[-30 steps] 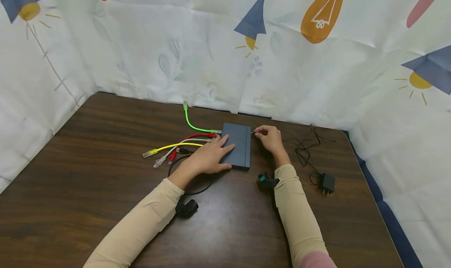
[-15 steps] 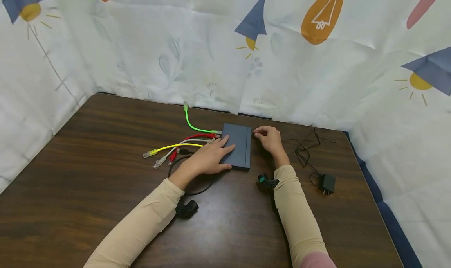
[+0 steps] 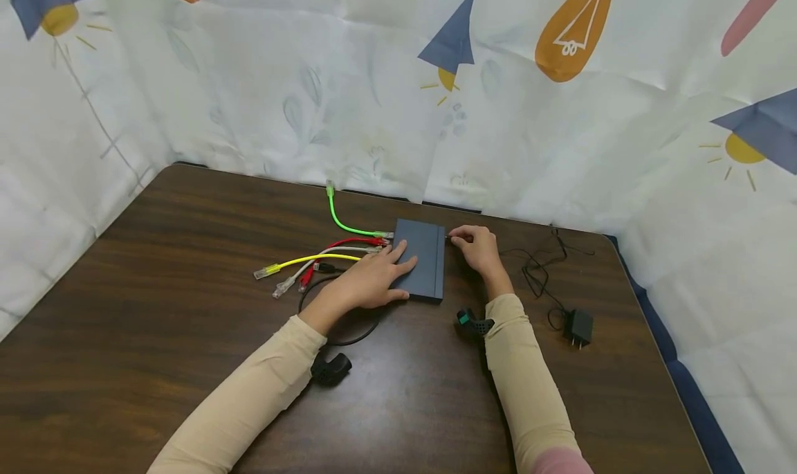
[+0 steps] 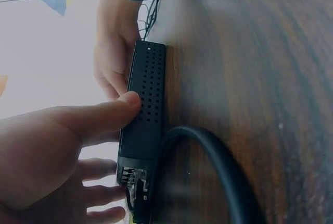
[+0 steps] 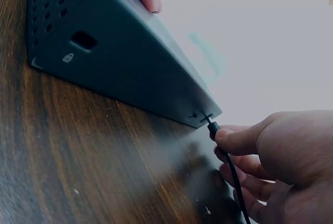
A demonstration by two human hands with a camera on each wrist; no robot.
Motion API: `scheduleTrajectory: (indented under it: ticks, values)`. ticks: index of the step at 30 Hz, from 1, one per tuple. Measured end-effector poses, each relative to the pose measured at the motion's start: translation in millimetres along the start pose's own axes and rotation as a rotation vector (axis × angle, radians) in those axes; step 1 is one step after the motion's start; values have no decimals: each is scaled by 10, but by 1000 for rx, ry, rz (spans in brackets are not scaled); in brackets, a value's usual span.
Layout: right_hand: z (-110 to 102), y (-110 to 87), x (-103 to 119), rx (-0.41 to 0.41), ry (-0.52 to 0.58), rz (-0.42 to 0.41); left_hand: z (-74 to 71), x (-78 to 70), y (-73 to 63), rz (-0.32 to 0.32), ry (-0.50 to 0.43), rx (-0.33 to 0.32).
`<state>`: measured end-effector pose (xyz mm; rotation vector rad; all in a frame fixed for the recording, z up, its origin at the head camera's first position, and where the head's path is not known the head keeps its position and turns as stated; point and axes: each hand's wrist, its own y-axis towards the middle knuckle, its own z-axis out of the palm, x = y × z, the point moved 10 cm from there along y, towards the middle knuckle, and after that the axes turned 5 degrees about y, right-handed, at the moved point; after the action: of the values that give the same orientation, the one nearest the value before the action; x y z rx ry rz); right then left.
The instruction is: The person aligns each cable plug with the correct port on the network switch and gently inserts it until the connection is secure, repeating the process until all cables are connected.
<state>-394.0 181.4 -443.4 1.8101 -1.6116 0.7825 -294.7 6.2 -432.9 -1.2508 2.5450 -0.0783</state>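
A flat dark grey network switch [image 3: 426, 259] lies on the table with several short network cables at its left side. My left hand [image 3: 367, 280] rests spread on top of it, and in the left wrist view the thumb [image 4: 130, 101] lies on the edge above its vented side. At the far end of the switch's right side, my right hand [image 3: 476, 247] pinches a thin black cord's power plug [image 5: 213, 129] between thumb and fingers. The plug's metal tip is right at a small hole in the switch's wall. Part of the switch's left side is hidden beneath my left hand.
Green [image 3: 339, 221], yellow [image 3: 305, 259], red [image 3: 349, 240] and white [image 3: 336, 249] cables spread to the left. A black cable [image 3: 353, 340] loops near my left wrist. The power adapter [image 3: 579, 326] lies at the right with its cord tangled. A patterned white curtain [image 3: 386, 100] hangs behind.
The head view has shifted slightly. Both hands stay in place, the left on the switch and the right at the power plug.
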Motion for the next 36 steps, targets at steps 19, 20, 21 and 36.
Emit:
scheduleTrajectory:
  ticks: [19, 20, 21, 36]
  values:
    - [-63, 12, -95, 2, 6, 13, -230, 387, 66, -107, -224, -247]
    - [-57, 18, -99, 7, 6, 14, -228, 410, 83, -121, -248, -251]
    - [-50, 22, -100, 11, 5, 12, -225, 428, 105, -132, -267, -254]
    - [-23, 23, -61, -8, -14, -19, -226, 568, 368, -229, -316, -293]
